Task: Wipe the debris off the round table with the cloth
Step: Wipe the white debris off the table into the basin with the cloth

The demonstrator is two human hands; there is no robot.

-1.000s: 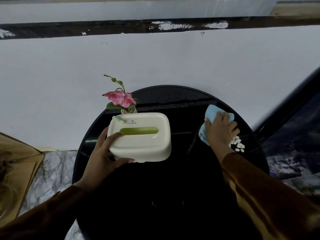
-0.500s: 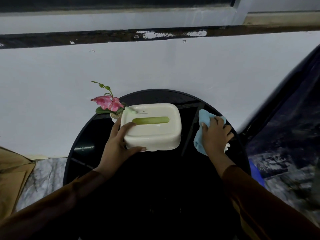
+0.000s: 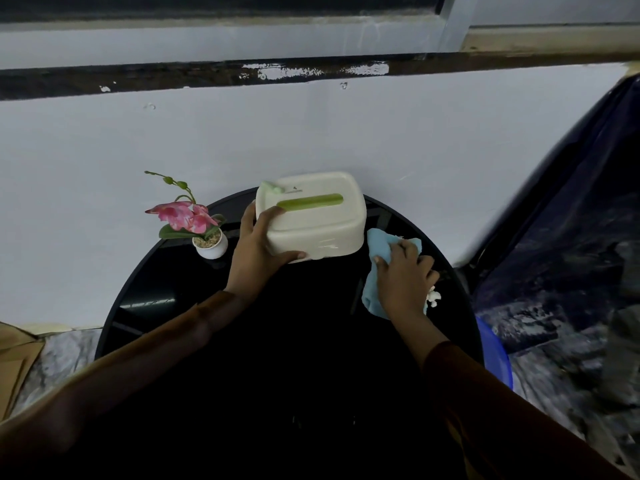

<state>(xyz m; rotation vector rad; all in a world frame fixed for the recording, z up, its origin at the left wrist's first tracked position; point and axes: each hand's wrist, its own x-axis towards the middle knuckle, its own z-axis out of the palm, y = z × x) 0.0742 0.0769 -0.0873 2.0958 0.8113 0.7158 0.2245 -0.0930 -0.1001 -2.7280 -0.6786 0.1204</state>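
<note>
A round black glossy table stands against a white wall. My right hand presses a light blue cloth flat on the table's right side. Small white debris lies just right of that hand, near the table's edge. My left hand grips the left end of a cream tissue box with a green slot, holding it tilted above the table's far part.
A small white pot with a pink artificial flower stands at the table's far left. A blue basin rim shows below the table's right edge. Dark plastic sheeting hangs at the right. Cardboard lies on the floor at the left.
My left hand has lifted the tissue box up and toward the wall. My right hand with the cloth slid over most of the white debris, which now peeks out at its right.
</note>
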